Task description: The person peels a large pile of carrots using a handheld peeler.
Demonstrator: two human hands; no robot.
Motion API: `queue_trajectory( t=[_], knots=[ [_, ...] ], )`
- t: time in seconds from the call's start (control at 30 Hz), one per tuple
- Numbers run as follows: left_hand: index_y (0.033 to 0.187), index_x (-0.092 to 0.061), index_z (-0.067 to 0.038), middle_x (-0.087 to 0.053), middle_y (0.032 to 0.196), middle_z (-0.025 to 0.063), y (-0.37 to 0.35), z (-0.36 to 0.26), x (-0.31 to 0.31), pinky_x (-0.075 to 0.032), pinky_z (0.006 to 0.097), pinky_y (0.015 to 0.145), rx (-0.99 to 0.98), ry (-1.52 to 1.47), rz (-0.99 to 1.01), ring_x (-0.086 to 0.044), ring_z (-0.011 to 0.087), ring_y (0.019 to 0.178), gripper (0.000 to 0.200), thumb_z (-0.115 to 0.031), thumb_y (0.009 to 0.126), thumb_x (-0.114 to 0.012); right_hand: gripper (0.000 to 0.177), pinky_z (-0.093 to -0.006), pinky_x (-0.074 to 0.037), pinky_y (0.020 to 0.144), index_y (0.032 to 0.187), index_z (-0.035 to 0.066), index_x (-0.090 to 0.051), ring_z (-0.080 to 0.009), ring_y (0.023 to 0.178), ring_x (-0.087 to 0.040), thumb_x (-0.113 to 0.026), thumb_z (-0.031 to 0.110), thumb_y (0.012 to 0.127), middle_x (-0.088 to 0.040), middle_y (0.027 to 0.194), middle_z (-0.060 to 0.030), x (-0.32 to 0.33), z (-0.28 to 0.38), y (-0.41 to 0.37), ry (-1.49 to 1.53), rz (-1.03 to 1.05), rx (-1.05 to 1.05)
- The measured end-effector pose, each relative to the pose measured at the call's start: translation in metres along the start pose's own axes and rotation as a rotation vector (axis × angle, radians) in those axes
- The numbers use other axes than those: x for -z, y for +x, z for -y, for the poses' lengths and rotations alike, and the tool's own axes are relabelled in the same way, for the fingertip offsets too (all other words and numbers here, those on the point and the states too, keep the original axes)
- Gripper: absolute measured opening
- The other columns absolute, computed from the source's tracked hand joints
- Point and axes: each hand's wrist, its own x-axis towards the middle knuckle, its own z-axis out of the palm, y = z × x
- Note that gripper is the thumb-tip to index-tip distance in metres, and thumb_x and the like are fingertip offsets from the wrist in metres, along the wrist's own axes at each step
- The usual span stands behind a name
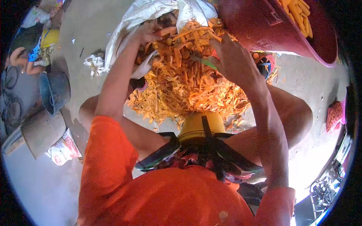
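A large heap of orange carrot peelings and cut pieces (177, 90) lies on the floor between my legs, in front of a yellow bucket (201, 126). My left hand (148, 33) reaches to the mouth of a white sack (145, 11), beside the carrot pieces there; shade hides its fingers. My right hand (233, 56) is over the right side of the heap, its fingers curled. A small green and red thing (208, 63) shows at these fingers, too little of it visible to name its kind.
A big dark red tub (260, 28) at the upper right holds several peeled carrots (298, 13). To the left are a grey-blue bucket (54, 90), a cardboard piece (43, 130) and a printed bag (64, 148). Another person's bent limb (22, 62) shows at the far left.
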Motion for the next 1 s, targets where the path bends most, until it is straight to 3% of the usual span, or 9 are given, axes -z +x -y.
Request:
queue_trajectory(
  t=[0.07, 0.13, 0.23, 0.3, 0.47, 0.53, 0.57, 0.77, 1.0],
  knots=[
    [0.141, -0.053, -0.012, -0.054, 0.143, 0.0158, -0.021, 0.027, 0.022, -0.039, 0.0458, 0.112, -0.102, -0.111, 0.089, -0.051, 0.033, 0.132, 0.096, -0.067, 0.068, -0.079, 0.025, -0.0488, -0.049, 0.063, 0.09, 0.003, -0.056, -0.041, 0.073, -0.063, -0.062, 0.027, 0.096, -0.062, 0.082, -0.0228, 0.017, 0.014, -0.012, 0.003, -0.006, 0.086],
    [0.138, -0.056, -0.01, -0.058, 0.139, 0.0152, -0.059, 0.027, 0.057, -0.041, 0.044, 0.11, 0.0, -0.057, 0.084, -0.054, 0.0326, 0.127, 0.086, -0.06, 0.072, -0.081, 0.025, -0.0434, -0.047, 0.059, 0.08, 0.003, -0.056, -0.0397, 0.065, -0.057, -0.064, 0.022, 0.094, -0.059, 0.079, -0.0205, 0.069, 0.051, -0.045, 0.271, 0.214, 0.251],
    [0.129, -0.063, -0.007, -0.064, 0.129, 0.0144, -0.1, 0.037, 0.083, -0.048, 0.0381, 0.101, -0.213, -0.21, 0.069, -0.061, 0.0263, 0.116, 0.059, -0.032, 0.079, -0.083, 0.018, -0.043, -0.049, 0.057, 0.08, 0.002, -0.054, -0.0343, 0.063, -0.059, -0.062, 0.016, 0.089, -0.056, 0.071, -0.0153, 0.099, 0.084, -0.087, 1.108, 0.649, 0.733],
    [0.129, -0.062, -0.006, -0.065, 0.128, 0.0134, -0.138, 0.018, 0.11, -0.048, 0.0374, 0.1, -0.227, -0.249, 0.04, -0.062, 0.0253, 0.116, 0.059, -0.03, 0.079, -0.083, 0.018, -0.0418, -0.048, 0.055, 0.075, 0.003, -0.052, -0.0327, 0.061, -0.058, -0.062, 0.011, 0.088, -0.053, 0.066, -0.0133, 0.09, 0.107, -0.11, 1.45, 0.948, 0.926],
    [0.134, -0.059, -0.004, -0.065, 0.129, 0.0113, -0.178, -0.003, 0.11, -0.047, 0.0356, 0.104, -0.262, -0.469, -0.076, -0.062, 0.0233, 0.118, 0.064, -0.028, 0.08, -0.083, 0.058, -0.0408, -0.053, 0.059, 0.089, 0.0, -0.06, -0.0314, 0.064, -0.066, -0.055, 0.058, 0.094, -0.066, 0.08, -0.013, 0.099, 0.183, -0.215, 2.297, 0.369, 0.527],
    [0.138, -0.053, -0.001, -0.057, 0.136, 0.0176, -0.194, -0.03, 0.127, -0.051, 0.0403, 0.091, -0.248, -0.445, -0.046, -0.06, 0.0253, 0.114, 0.069, -0.043, 0.088, -0.075, 0.029, -0.0283, -0.039, 0.043, 0.095, 0.021, -0.074, -0.0128, 0.05, -0.055, -0.069, 0.049, 0.089, -0.063, 0.071, -0.0051, 0.118, 0.217, -0.216, 2.281, -0.08, 0.398],
    [0.143, -0.05, 0.0, -0.053, 0.144, 0.0197, -0.202, -0.047, 0.136, -0.049, 0.0405, 0.099, -0.045, -0.519, 0.038, -0.058, 0.03, 0.123, 0.079, -0.043, 0.083, -0.079, 0.022, -0.0241, -0.035, 0.038, 0.097, 0.028, -0.079, -0.0066, 0.046, -0.051, -0.073, 0.046, 0.087, -0.062, 0.069, -0.0025, 0.125, 0.228, -0.214, 2.25, -0.229, 0.353],
    [0.135, -0.058, -0.001, -0.064, 0.129, 0.0191, -0.184, -0.036, 0.127, -0.049, 0.0411, 0.099, -0.149, -0.523, 0.007, -0.062, 0.0304, 0.116, 0.071, -0.033, 0.077, -0.083, 0.009, -0.022, -0.026, 0.037, 0.094, 0.031, -0.078, -0.0051, 0.043, -0.048, -0.07, 0.034, 0.09, -0.056, 0.059, -0.0013, 0.132, 0.26, -0.225, 2.208, -0.472, 0.073],
    [0.133, -0.06, -0.001, -0.066, 0.126, 0.0195, -0.193, -0.043, 0.13, -0.049, 0.0398, 0.099, -0.083, -0.433, -0.072, -0.063, 0.0306, 0.115, 0.068, -0.029, 0.075, -0.084, 0.01, -0.0225, -0.032, 0.038, 0.095, 0.027, -0.075, -0.0067, 0.043, -0.049, -0.068, 0.032, 0.09, -0.06, 0.07, -0.0044, 0.112, 0.227, -0.224, 2.208, -0.082, 0.712]
  ],
)
